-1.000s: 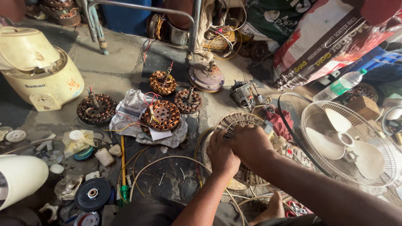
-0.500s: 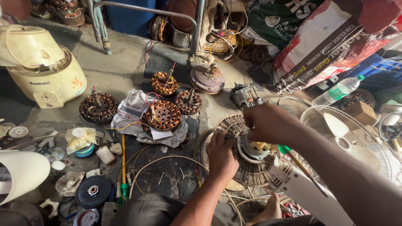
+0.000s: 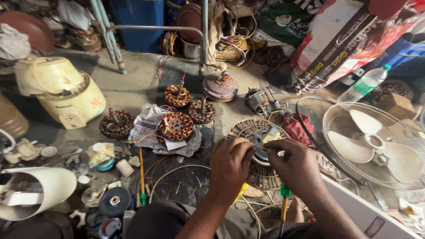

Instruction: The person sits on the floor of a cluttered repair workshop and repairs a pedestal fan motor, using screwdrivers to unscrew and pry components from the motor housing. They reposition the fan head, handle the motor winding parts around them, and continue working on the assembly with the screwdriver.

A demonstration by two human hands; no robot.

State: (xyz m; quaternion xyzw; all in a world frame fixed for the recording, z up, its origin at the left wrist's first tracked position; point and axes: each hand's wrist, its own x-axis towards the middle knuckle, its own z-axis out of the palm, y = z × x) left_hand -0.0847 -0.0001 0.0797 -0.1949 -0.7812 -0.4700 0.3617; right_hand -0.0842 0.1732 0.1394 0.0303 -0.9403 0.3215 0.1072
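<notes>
1. Since half a second ago, right hand (image 3: 297, 167) has dropped back onto the fan motor (image 3: 264, 142).
2. Left hand (image 3: 231, 164) pinches the motor's left rim; right fingers curl closed on its hub.
3. Motor lies flat on the round grille (image 3: 248, 128), axis facing up.
4. Clutter crowds every side; fan guard (image 3: 376, 146) just right.

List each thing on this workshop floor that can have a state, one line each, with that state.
Left hand: gripping the fan motor rim.
Right hand: fingers on the motor hub.
Fan motor: dismantled, flat in its round grille.
Fan blade cage: lying flat, blades inside.
Plastic bottle: capped, tilted.
Copper stator: bare, resting on cloth.
Cream appliance: lid shut.
</notes>
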